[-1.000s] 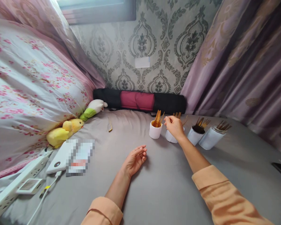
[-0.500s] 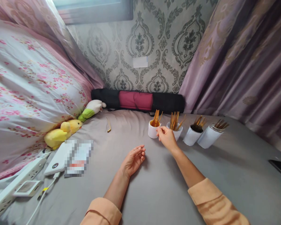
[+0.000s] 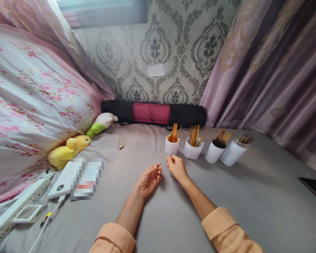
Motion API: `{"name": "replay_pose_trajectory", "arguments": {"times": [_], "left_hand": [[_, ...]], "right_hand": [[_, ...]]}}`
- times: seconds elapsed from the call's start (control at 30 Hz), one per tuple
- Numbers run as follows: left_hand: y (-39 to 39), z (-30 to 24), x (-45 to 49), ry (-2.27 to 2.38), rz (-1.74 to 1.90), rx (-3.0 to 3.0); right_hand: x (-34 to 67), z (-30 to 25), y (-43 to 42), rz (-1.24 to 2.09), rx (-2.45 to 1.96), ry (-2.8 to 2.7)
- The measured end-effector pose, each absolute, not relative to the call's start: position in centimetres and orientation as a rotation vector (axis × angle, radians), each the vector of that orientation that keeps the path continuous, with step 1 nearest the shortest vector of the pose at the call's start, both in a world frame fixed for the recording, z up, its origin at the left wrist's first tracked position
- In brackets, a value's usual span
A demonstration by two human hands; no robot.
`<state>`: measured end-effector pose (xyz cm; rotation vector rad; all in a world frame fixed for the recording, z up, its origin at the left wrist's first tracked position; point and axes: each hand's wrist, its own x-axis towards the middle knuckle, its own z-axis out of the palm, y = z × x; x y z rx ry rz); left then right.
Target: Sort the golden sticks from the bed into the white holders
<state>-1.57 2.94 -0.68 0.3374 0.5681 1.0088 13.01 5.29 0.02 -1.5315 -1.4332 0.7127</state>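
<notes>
My left hand (image 3: 149,180) rests on the grey sheet with the palm turned inward and the fingers loosely curved, holding nothing. To its right, my right hand (image 3: 177,168) has its thumb and fingertips drawn together; whatever they hold, if anything, does not show. Just beyond the right fingertips stands a white-wrapped cup (image 3: 172,147) with thin amber-brown sticks (image 3: 175,131) in it. Beside it is a wider white-wrapped cup (image 3: 193,152) of similar sticks (image 3: 195,135). Farther right come a dark-mouthed cup (image 3: 214,153) and a leaning white-wrapped jar (image 3: 233,154), both holding darker sticks.
A small bent gold-coloured piece (image 3: 121,146) lies alone on the sheet. At left are a power strip (image 3: 18,212), a white power bank (image 3: 64,182) with a cable, and plush toys (image 3: 68,149). A black and red roll (image 3: 151,113) lines the wall; a dark phone-like object (image 3: 314,188) lies far right.
My right hand has drawn away from the cups, back toward me and to the left, closer to my left hand. My left hand stays about where it was.
</notes>
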Motion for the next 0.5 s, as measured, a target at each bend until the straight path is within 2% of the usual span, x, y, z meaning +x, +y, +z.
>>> {"name": "replay_pose_trajectory", "arguments": {"times": [0.5], "left_hand": [[3.5, 0.1, -1.1, 0.718, 0.959, 0.275]], "right_hand": [[13.0, -1.6, 4.8, 0.536, -1.580, -1.521]]}}
